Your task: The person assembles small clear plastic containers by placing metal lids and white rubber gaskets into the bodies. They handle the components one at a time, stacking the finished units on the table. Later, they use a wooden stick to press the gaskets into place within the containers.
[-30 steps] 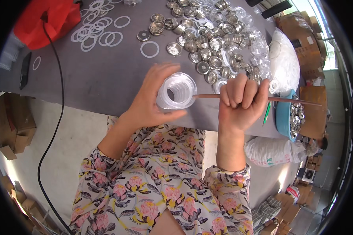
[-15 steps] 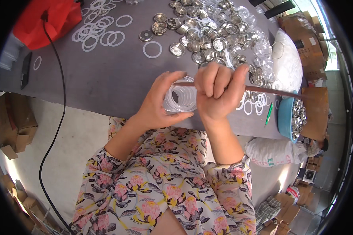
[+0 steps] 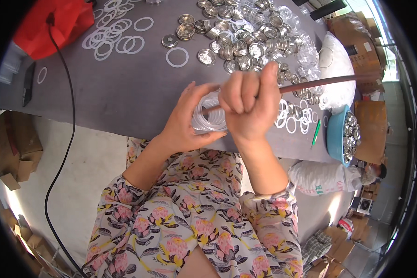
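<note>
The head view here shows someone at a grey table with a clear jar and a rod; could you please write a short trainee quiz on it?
1. True or false: the right hand grips a thin brown rod whose end goes into the clear jar.
2. Which hand cups the clear jar?
A. left hand
B. right hand
C. neither
3. Fill in: the blue bowl at the right edge of the grey table holds small ____ lids.

Key: 1 true; 2 A; 3 metal
</note>
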Demonstrator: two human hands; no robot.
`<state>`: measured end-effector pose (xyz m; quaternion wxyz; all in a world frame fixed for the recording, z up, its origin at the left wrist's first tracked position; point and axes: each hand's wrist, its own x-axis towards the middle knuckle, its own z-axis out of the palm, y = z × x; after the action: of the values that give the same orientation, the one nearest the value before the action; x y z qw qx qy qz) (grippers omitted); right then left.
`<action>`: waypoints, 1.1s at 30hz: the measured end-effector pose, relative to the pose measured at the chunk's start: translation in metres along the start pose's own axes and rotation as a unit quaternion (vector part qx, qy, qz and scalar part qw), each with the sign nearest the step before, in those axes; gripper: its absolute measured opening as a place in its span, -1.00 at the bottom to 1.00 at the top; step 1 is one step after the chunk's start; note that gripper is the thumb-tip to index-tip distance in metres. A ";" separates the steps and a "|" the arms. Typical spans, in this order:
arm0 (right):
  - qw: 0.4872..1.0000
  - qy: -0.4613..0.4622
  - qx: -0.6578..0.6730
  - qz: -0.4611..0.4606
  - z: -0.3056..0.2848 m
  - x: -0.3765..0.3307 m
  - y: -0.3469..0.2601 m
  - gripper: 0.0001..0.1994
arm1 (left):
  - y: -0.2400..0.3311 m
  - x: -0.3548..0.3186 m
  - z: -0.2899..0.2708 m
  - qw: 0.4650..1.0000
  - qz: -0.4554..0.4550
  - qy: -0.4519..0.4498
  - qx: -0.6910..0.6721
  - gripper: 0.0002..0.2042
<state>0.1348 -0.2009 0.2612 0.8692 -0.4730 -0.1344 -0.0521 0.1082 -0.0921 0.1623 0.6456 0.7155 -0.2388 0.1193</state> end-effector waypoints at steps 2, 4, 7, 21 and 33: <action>0.996 -0.035 -0.048 -0.073 0.007 0.005 0.002 -0.46 | 0.001 -0.001 0.001 1.000 -0.016 0.005 -0.017 -0.19; 0.989 -0.027 -0.141 -0.048 0.008 0.010 -0.008 -0.44 | 0.001 -0.002 0.000 0.999 -0.041 0.006 -0.030 -0.19; 0.975 -0.058 -0.215 -0.014 -0.003 0.014 -0.021 -0.42 | 0.000 -0.002 0.002 0.999 -0.031 0.017 -0.018 -0.20; 0.991 -0.008 -0.128 -0.039 0.004 0.019 -0.003 -0.43 | -0.002 -0.001 0.003 0.999 -0.042 0.005 -0.027 -0.19; 0.982 0.076 -0.157 0.067 -0.011 0.015 -0.024 -0.43 | 0.001 0.003 0.005 0.997 -0.051 0.002 -0.056 -0.21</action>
<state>0.1464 -0.2225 0.2790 0.7936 -0.6058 -0.0261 -0.0494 0.1093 -0.0974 0.1635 0.6903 0.6892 -0.2073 0.0740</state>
